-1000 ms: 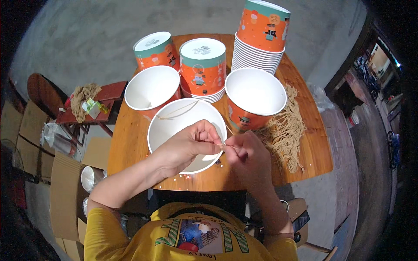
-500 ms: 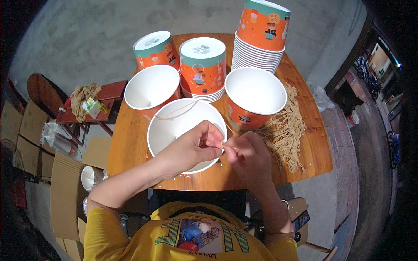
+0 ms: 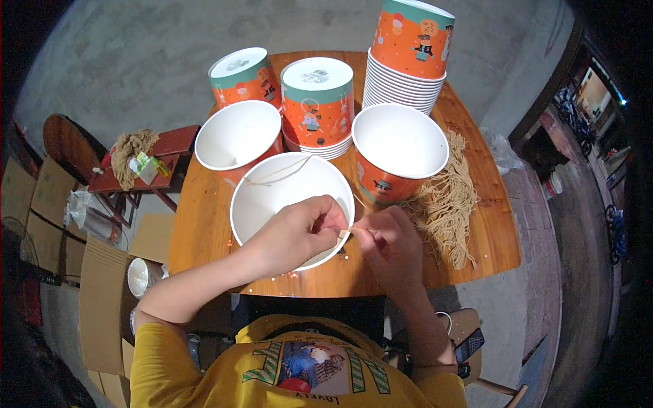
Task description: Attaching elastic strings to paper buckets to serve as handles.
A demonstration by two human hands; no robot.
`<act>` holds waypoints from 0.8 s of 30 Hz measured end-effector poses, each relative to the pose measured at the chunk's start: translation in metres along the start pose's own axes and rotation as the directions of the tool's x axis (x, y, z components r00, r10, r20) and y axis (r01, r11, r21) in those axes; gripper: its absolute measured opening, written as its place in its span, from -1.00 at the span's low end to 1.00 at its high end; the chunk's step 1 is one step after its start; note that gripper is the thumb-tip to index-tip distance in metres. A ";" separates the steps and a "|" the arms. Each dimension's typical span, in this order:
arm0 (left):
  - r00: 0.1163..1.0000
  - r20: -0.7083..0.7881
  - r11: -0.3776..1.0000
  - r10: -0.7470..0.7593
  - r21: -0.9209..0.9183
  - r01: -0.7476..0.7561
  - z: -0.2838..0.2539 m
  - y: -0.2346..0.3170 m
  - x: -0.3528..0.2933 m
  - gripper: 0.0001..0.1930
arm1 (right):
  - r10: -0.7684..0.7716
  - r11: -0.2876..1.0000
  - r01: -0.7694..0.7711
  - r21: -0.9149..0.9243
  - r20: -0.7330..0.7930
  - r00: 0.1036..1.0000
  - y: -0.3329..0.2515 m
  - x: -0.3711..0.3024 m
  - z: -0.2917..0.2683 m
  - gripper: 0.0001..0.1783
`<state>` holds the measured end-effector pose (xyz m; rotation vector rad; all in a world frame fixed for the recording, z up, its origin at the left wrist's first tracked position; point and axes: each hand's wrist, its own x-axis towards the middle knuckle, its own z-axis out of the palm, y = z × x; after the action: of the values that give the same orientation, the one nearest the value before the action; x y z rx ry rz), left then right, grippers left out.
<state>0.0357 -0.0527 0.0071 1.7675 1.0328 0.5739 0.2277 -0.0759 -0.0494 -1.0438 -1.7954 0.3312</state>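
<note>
A white-lined paper bucket (image 3: 264, 211) stands open side up at the table's near edge. Over its far rim and inside lies a loop of thin tan cord (image 3: 284, 173). At the bucket's right rim my left hand (image 3: 296, 230), reaching across the opening, pinches a short bit of cord between thumb and fingers. Just outside the same rim, my right hand (image 3: 393, 246) is closed on the cord too, its fingertips almost meeting the left ones. Whether the cord passes through the bucket's wall is hidden by my fingers.
Behind are two more open buckets (image 3: 238, 136) (image 3: 400, 141), upside-down orange-and-green ones (image 3: 317, 102) and a tall stack (image 3: 405, 78). A bundle of tan cords (image 3: 449, 211) lies at the right. Beyond the wooden table (image 3: 496, 231), a red bench (image 3: 173, 146) and cardboard (image 3: 102, 299) stand left.
Both hands stay at the right rim. Their fingertips have shifted slightly down and the right fingers have drawn a little closer together around the cord. The buckets remain in place.
</note>
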 end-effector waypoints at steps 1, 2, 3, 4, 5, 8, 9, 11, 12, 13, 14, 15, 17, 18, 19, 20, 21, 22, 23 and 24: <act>1.000 -0.007 1.000 0.012 0.022 -0.012 0.000 0.001 -0.001 -0.90 | -0.026 1.000 0.026 -0.018 -0.014 1.000 0.001 0.000 0.001 -0.79; 1.000 -0.014 0.999 0.025 0.044 -0.025 0.000 0.002 -0.001 -0.91 | -0.052 0.998 0.051 -0.036 -0.028 0.998 0.002 -0.001 0.002 -0.79; 1.000 -0.014 0.999 0.025 0.044 -0.025 0.000 0.001 -0.001 -0.91 | -0.052 0.998 0.051 -0.036 -0.028 0.998 0.003 -0.001 0.003 -0.79; 0.999 -0.011 0.997 0.041 0.064 -0.041 0.001 0.001 -0.001 -0.90 | -0.040 0.999 0.038 -0.029 -0.050 0.998 0.004 -0.002 0.004 -0.78; 0.998 -0.008 0.995 0.057 0.083 -0.056 0.001 0.001 -0.001 -0.90 | -0.027 0.999 0.025 -0.023 -0.072 0.997 0.004 -0.002 0.005 -0.78; 0.998 -0.017 0.992 0.063 0.108 -0.060 0.001 -0.003 -0.003 -0.88 | -0.012 0.999 0.008 -0.040 -0.100 0.995 0.000 0.000 0.004 -0.84; 0.998 -0.016 0.992 0.063 0.108 -0.061 0.001 -0.003 -0.003 -0.88 | -0.012 0.999 0.008 -0.041 -0.101 0.995 0.002 -0.001 0.004 -0.84; 0.999 0.006 0.993 0.031 0.112 -0.032 0.002 -0.002 -0.004 -0.87 | -0.087 0.995 0.080 -0.057 -0.121 0.989 0.007 -0.003 0.004 -0.81; 1.000 0.007 0.993 0.031 0.112 -0.031 0.001 0.000 -0.004 -0.87 | -0.086 0.995 0.080 -0.057 -0.121 0.989 0.007 -0.002 0.004 -0.81; 0.996 0.022 0.978 0.090 0.186 -0.093 0.001 0.001 -0.004 -0.87 | -0.110 0.993 0.103 -0.064 -0.132 0.985 0.008 -0.001 0.004 -0.82; 0.988 0.041 0.954 0.149 0.259 -0.154 0.000 0.003 -0.004 -0.86 | -0.135 0.989 0.125 -0.072 -0.142 0.981 0.008 -0.001 0.005 -0.83; 0.988 0.040 0.954 0.149 0.258 -0.154 0.000 0.003 -0.004 -0.86 | -0.135 0.989 0.126 -0.072 -0.141 0.981 0.007 -0.001 0.005 -0.83; 0.979 0.071 0.912 0.191 0.357 -0.204 0.000 0.004 -0.004 -0.83 | -0.139 0.985 0.125 -0.117 -0.113 0.984 0.006 -0.001 0.006 -0.87; 0.979 0.070 0.912 0.191 0.356 -0.203 -0.001 0.005 -0.005 -0.83 | -0.139 0.985 0.126 -0.117 -0.113 0.984 0.004 0.000 0.007 -0.87; 0.976 0.079 0.894 0.203 0.392 -0.218 -0.002 0.006 -0.005 -0.82 | -0.059 0.995 0.050 -0.088 -0.094 0.994 0.000 0.002 0.007 -0.89; 0.972 0.087 0.874 0.216 0.426 -0.232 -0.002 0.007 -0.006 -0.81 | 0.021 0.998 -0.026 -0.060 -0.074 0.997 -0.003 0.003 0.007 -0.91; 0.972 0.086 0.874 0.217 0.426 -0.233 -0.002 0.006 -0.007 -0.81 | 0.020 0.998 -0.025 -0.061 -0.074 0.997 -0.004 0.003 0.006 -0.91; 0.965 0.068 0.864 0.255 0.431 -0.259 -0.003 0.003 -0.008 -0.80 | 0.233 0.972 -0.233 -0.004 0.035 0.972 -0.004 0.004 0.004 -0.94; 0.955 0.049 0.854 0.293 0.436 -0.285 -0.003 0.001 -0.009 -0.79 | 0.427 0.899 -0.436 0.029 0.153 0.891 -0.005 0.004 0.002 -0.94; 0.954 0.051 0.853 0.295 0.435 -0.287 -0.003 0.005 -0.013 -0.79 | 0.428 0.899 -0.437 0.027 0.151 0.891 -0.004 0.005 0.000 -0.94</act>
<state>0.0287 -0.0629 0.0138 2.3515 0.9615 0.5721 0.2253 -0.0746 -0.0443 -1.4065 -1.6491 0.7448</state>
